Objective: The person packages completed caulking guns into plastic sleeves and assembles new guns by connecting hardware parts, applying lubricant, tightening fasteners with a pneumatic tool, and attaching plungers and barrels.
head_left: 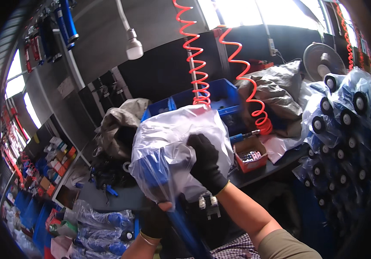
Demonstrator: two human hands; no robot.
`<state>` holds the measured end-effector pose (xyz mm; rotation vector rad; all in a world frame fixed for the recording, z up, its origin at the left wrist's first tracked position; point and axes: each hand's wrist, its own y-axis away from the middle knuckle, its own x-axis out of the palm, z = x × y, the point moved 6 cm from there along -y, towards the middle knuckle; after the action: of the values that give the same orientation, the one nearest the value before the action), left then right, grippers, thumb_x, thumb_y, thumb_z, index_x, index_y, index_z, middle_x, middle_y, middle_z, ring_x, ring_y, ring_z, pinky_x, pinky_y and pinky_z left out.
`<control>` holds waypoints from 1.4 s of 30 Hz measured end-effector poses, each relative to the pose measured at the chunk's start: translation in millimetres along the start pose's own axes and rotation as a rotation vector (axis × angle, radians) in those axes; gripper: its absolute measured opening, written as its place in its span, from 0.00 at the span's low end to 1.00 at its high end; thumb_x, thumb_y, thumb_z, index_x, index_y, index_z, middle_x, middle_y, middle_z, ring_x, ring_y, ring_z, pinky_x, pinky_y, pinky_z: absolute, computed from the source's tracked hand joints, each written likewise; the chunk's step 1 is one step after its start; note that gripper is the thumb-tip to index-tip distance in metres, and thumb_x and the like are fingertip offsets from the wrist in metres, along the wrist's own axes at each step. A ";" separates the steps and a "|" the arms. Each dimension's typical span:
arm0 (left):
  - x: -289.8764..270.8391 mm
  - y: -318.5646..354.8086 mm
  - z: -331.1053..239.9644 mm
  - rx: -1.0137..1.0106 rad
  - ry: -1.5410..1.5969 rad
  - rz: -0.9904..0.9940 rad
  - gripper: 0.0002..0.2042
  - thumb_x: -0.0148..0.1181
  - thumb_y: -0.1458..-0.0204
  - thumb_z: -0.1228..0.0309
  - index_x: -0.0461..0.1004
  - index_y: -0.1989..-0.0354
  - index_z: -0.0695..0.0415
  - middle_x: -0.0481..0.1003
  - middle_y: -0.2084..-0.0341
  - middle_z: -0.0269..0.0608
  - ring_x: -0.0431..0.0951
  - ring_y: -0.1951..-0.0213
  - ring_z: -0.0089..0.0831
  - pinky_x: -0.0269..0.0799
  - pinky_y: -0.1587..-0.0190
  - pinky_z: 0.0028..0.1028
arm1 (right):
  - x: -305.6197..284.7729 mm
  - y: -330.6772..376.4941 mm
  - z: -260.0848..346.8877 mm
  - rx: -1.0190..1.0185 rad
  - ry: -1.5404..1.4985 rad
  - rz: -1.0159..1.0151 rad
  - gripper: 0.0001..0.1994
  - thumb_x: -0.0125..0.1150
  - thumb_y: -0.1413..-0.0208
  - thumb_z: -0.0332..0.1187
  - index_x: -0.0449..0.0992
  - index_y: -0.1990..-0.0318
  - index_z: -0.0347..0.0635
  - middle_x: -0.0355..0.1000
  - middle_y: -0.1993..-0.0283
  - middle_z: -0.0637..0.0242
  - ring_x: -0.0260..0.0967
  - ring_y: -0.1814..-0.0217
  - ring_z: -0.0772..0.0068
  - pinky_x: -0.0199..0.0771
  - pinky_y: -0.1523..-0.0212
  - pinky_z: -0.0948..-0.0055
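Observation:
A clear plastic bag (168,142) is bunched up in front of me, wrapped over the end of a blue tubular part (159,170). My right hand (205,162), in a black glove, grips the bag's right side from the front. My left hand (155,220), also in a black glove with a bracelet at the wrist, sits below the bag and holds the blue part's lower shaft (189,235). The bag hides most of the blue part's top.
Two red coiled air hoses (196,64) hang over the dark workbench (125,198). Blue bins (220,97), a small red parts box (250,157), grey sacks (276,90), bagged black-and-white wheels (341,125) at right, wrapped blue parts (103,235) at lower left, a fan (321,60).

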<state>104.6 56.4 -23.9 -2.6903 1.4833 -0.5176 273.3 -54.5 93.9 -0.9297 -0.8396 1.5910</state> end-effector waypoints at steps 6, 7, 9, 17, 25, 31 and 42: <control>-45.5 33.2 0.8 -0.101 0.237 0.010 0.31 0.63 0.59 0.58 0.66 0.47 0.61 0.75 0.62 0.47 0.78 0.63 0.40 0.79 0.62 0.39 | 24.4 105.7 -37.8 0.027 0.392 0.554 0.08 0.59 0.61 0.31 0.71 0.69 0.48 0.70 0.73 0.62 0.72 0.69 0.55 0.69 0.73 0.59; -48.7 37.4 -1.9 -0.085 0.290 0.063 0.32 0.65 0.57 0.54 0.65 0.45 0.60 0.75 0.60 0.46 0.78 0.61 0.39 0.79 0.61 0.39 | 26.3 129.6 -40.1 0.058 0.453 0.797 0.07 0.58 0.60 0.33 0.71 0.70 0.50 0.70 0.73 0.63 0.73 0.69 0.56 0.69 0.74 0.60; -49.7 45.6 -6.2 -0.003 0.322 0.024 0.32 0.61 0.53 0.50 0.64 0.44 0.59 0.74 0.58 0.46 0.77 0.59 0.39 0.78 0.58 0.38 | 18.0 176.5 -12.2 -0.043 0.434 1.125 0.05 0.58 0.58 0.36 0.71 0.73 0.50 0.70 0.76 0.66 0.73 0.70 0.59 0.70 0.73 0.61; -81.6 128.7 81.8 0.105 -0.281 -0.037 0.24 0.42 0.37 0.55 0.58 0.39 0.57 0.70 0.51 0.45 0.72 0.49 0.40 0.70 0.46 0.41 | -1.8 166.0 37.0 0.753 -1.487 1.232 0.38 0.72 0.60 0.43 0.64 0.43 0.32 0.71 0.52 0.60 0.68 0.47 0.69 0.69 0.48 0.69; -57.9 164.9 73.0 0.230 -1.338 0.047 0.26 0.53 0.43 0.63 0.58 0.39 0.62 0.72 0.54 0.52 0.74 0.52 0.43 0.70 0.50 0.35 | 41.2 244.1 58.3 1.220 -1.539 1.083 0.32 0.71 0.57 0.36 0.66 0.44 0.33 0.72 0.53 0.58 0.71 0.53 0.65 0.73 0.51 0.65; -108.0 221.5 81.0 0.168 -1.422 0.143 0.28 0.51 0.42 0.60 0.55 0.37 0.62 0.71 0.53 0.55 0.74 0.50 0.44 0.70 0.48 0.38 | 30.3 322.7 64.7 0.881 -0.982 1.332 0.36 0.75 0.61 0.39 0.65 0.44 0.37 0.69 0.51 0.64 0.66 0.50 0.71 0.69 0.49 0.70; -109.3 137.3 11.5 0.360 -0.371 -0.547 0.46 0.68 0.60 0.60 0.49 0.34 0.65 0.61 0.41 0.54 0.62 0.40 0.45 0.57 0.38 0.35 | 35.0 330.8 107.7 0.829 -0.956 1.285 0.41 0.77 0.66 0.40 0.64 0.43 0.35 0.69 0.49 0.61 0.68 0.48 0.65 0.68 0.46 0.65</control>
<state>-58.0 70.2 -89.6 -2.6695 0.5025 -0.2375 29.5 -89.5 -154.3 0.0977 0.0627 3.2390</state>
